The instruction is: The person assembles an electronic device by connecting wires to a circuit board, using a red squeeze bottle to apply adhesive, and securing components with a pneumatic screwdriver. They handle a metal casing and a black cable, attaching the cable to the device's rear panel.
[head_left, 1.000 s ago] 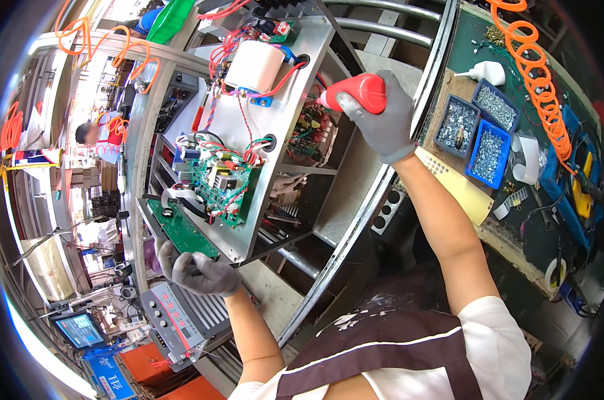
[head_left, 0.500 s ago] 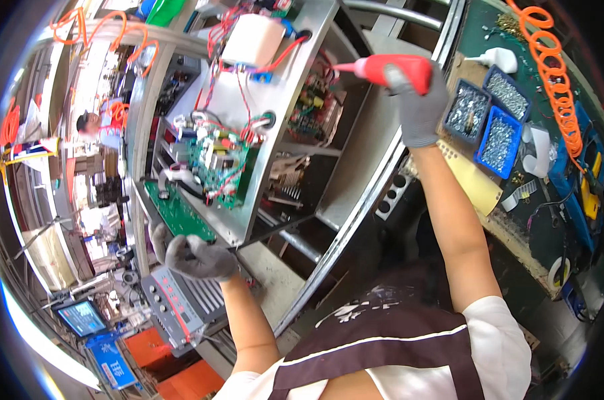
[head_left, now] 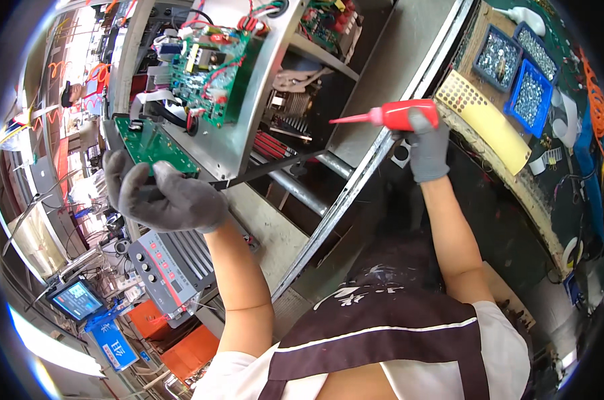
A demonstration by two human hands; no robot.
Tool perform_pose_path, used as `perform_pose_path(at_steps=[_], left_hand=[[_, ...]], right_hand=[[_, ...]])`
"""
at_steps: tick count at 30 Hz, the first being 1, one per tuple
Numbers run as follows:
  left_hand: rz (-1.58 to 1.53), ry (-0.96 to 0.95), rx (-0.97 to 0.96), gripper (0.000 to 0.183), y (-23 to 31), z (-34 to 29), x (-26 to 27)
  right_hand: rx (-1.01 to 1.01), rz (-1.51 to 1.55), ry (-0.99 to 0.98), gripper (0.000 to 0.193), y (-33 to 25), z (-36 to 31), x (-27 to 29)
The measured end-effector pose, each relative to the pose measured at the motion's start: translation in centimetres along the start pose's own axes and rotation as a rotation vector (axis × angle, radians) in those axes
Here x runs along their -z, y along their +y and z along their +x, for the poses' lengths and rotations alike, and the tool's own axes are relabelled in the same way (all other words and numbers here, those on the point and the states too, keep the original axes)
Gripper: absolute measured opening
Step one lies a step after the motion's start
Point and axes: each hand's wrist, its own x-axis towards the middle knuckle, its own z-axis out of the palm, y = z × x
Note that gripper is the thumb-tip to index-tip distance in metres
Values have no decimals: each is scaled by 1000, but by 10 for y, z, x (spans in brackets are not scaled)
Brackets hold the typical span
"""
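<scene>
My right hand (head_left: pixel 429 148), in a grey glove, is closed round a red squeeze bottle (head_left: pixel 402 115). The bottle's long thin nozzle points left over the metal rail. My left hand (head_left: pixel 165 197), also gloved in grey, has its fingers apart and holds nothing that I can see. It is at the near end of a green circuit board (head_left: pixel 148 145), partly covering that end; whether it touches the board I cannot tell. Beyond, a metal chassis (head_left: pixel 248 127) bears another green board (head_left: pixel 205 73) with parts and red wires.
To the right, a workbench holds a blue bin (head_left: pixel 530 100) of small metal fasteners, two dark bins (head_left: pixel 498 57), a yellow perforated sheet (head_left: pixel 482 123) and a white bottle (head_left: pixel 525 19). A grey control box (head_left: pixel 172 270) stands at lower left. Another person (head_left: pixel 73 95) is at far left.
The red bottle in my right hand has come nearer, away from the bins. My left hand has risen leftward, its fingers spreading wider. The whole view has shifted.
</scene>
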Motion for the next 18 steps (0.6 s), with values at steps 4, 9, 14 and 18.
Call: perform_pose_path(at_steps=[4, 9, 14, 18], left_hand=[[-56, 22, -25, 23, -1, 2, -5], [-42, -39, -61, 26, -12, 2, -1], [-123, 31, -45, 26, -4, 3, -14], [-164, 53, -69, 26, -6, 5, -16]], right_hand=[[85, -240, 91, 30, 37, -3, -10], [34, -270, 42, 31, 50, 2, -25], [40, -309, -14, 33, 62, 7, -38], [47, -319, -24, 35, 64, 7, -51]])
